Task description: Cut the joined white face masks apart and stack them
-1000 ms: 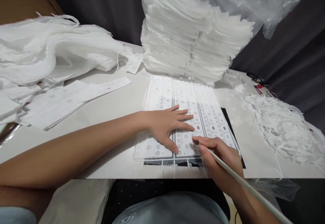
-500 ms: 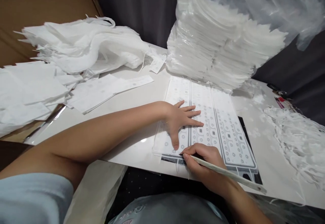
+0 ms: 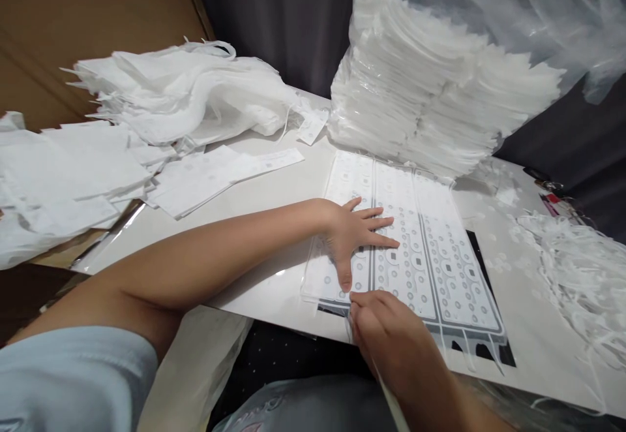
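Left hand (image 3: 359,236): palm down on the sheet (image 3: 411,275), fingers spread wide, gripping nothing. Thumb points toward the sheet's near edge; the other four reach across its printed rings and dark squares.

Right hand (image 3: 386,334): fingertips pinched together at the near edge, just beside my left thumb. It grasps a pale stick (image 3: 394,409), whose lower end shows below the wrist; its tip is hidden by my fingers, so I cannot make out whether it touches the sheet.

Sheet lies flat on the counter (image 3: 259,190), directly in front of me, divided lengthwise by dark lines. A black board (image 3: 482,259) shows from under its right side and near edge. Thin white strips (image 3: 468,347) trail from the near edge, to the right of my right hand.

Surroundings: beyond the sheet's far end, a tall white stack (image 3: 440,92) in a clear bag (image 3: 528,21). Far left, a loose white heap (image 3: 195,96); nearer, white pieces (image 3: 73,164) and, toward the sheet, flat offcuts (image 3: 210,174). On the right, a tangle (image 3: 581,275) of narrow white strands, apart from the sheet. Behind the counter, a dark curtain (image 3: 274,21); at upper left, a brown panel (image 3: 88,27).
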Demonstrator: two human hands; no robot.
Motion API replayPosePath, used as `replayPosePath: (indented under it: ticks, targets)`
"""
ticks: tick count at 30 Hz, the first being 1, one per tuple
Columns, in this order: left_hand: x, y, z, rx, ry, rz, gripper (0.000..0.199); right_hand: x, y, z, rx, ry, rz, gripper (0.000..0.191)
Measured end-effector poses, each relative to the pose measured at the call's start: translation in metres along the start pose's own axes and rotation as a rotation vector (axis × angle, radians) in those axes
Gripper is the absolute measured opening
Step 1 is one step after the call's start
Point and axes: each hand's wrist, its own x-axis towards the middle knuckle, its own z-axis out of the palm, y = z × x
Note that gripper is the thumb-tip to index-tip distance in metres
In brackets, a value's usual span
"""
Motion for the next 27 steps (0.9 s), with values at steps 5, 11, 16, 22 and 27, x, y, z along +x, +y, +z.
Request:
replayPosePath:
  ticks: [5,11,16,22,27]
  targets:
    - [0.001,0.004,0.002,-0.017,0.014,-0.022,0.122,-0.01,0.004,0.002,-0.008,0.169,0.21,0.018]
    - [0.0,-0.003,0.0,-0.093,0.103,0.02,0.114,0.012,-0.002,-0.016,0.561,0.059,0.482,0.011]
    - [-0.007,-0.002,-0.004,-0.074,0.074,-0.061,0.12,0.025,-0.01,-0.003,0.647,-0.008,0.474,0.011]
    - [-0.005,0.0,-0.007,0.052,-0.071,-0.134,0.129,0.031,-0.013,0.005,0.599,-0.033,0.437,0.012]
    - [-0.043,0.022,-0.025,0.108,0.137,-0.194,0.051,0.026,-0.012,0.003,0.614,0.009,0.503,0.012]
